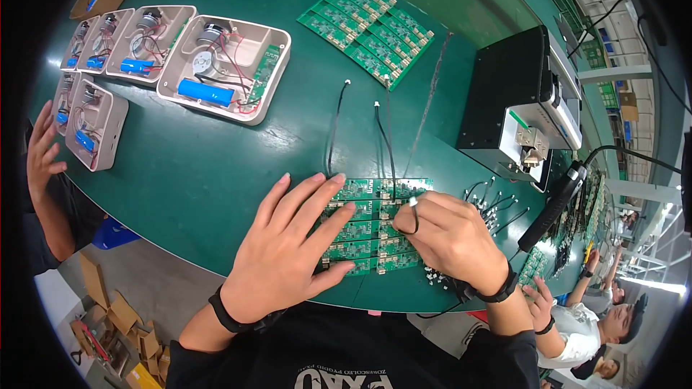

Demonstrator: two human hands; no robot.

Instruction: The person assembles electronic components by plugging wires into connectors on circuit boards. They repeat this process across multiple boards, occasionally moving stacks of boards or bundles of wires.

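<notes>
Two hands on a green circuit-board panel (375,225) at the near edge of the green surface (202,173): left hand (288,245) flat, fingers spread, pressing its left half; right hand (450,234) pinches a black wire (414,216) over its right half.

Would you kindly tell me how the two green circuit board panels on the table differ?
The near panel lies under the left hand and right hand, square to the table edge. The far panel lies untouched and askew. Both are green, multi-board panels.
</notes>
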